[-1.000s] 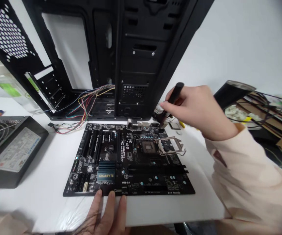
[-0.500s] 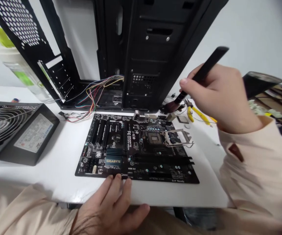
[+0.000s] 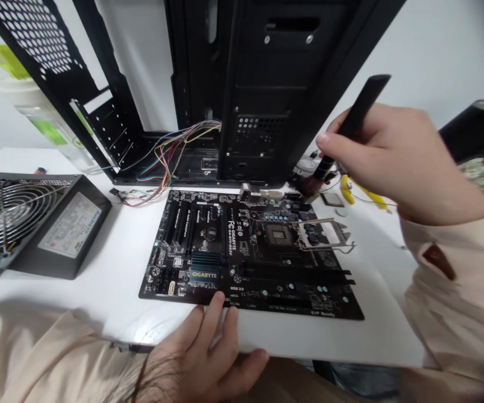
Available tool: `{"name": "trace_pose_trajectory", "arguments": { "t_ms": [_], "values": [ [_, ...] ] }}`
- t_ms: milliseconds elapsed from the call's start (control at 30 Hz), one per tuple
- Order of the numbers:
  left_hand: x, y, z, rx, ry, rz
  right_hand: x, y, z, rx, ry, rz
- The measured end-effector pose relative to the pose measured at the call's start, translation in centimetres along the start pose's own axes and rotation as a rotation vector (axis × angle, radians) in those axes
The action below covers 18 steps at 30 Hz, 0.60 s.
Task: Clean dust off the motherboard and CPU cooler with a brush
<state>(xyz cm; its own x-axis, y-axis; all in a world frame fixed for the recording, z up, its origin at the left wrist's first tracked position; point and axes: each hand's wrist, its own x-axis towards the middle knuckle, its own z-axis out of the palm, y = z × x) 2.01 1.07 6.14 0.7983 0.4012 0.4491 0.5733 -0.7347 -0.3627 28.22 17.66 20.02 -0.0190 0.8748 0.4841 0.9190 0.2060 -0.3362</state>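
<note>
A black Gigabyte motherboard [image 3: 250, 254] lies flat on the white table, its metal CPU socket bracket [image 3: 326, 238] swung up. My right hand [image 3: 387, 154] grips a black-handled brush [image 3: 362, 109], tilted with its reddish-dark bristles [image 3: 311, 183] down by the board's far right edge, near the rear ports [image 3: 263, 194]. Whether the bristles touch the ports I cannot tell. At the near edge of the board, my left hand [image 3: 212, 352] has its fingers stretched out and apart, one fingertip resting on the board and the others at its border.
A black computer case [image 3: 263, 78] stands behind the motherboard, with coloured wires [image 3: 164, 159] hanging out. To the left sits a power supply [image 3: 69, 224], with a clear bottle [image 3: 57, 129] behind. Yellow-handled pliers [image 3: 347, 190] and a small square chip [image 3: 331, 200] lie at the right.
The view has shifted a little, moving most things rightward in the picture. The brush stays in my right hand at the far right edge. One left finger now reaches slightly farther onto the board.
</note>
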Motion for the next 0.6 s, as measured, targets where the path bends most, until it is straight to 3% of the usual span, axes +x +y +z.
{"name": "trace_pose_trajectory", "arguments": {
  "t_ms": [167, 300, 400, 500, 600],
  "values": [
    [0.3, -0.3, -0.9, 0.028, -0.094, 0.006, -0.2, -0.2, 0.2, 0.088, -0.032, 0.002],
    [0.4, -0.1, -0.7, 0.037, -0.054, 0.002, -0.4, -0.4, 0.9, 0.598, -0.149, 0.063],
    [0.3, 0.0, -0.4, 0.042, -0.043, 0.010, -1.1, -1.3, 1.4, 0.775, -0.183, 0.067],
    [0.2, 0.0, -0.3, 0.045, -0.053, 0.011, -2.2, -2.6, 1.9, 0.789, -0.196, -0.024],
    [0.1, 0.1, -0.4, 0.045, -0.054, 0.006, -3.5, -3.8, 2.7, 0.682, -0.233, -0.254]
  ]
}}
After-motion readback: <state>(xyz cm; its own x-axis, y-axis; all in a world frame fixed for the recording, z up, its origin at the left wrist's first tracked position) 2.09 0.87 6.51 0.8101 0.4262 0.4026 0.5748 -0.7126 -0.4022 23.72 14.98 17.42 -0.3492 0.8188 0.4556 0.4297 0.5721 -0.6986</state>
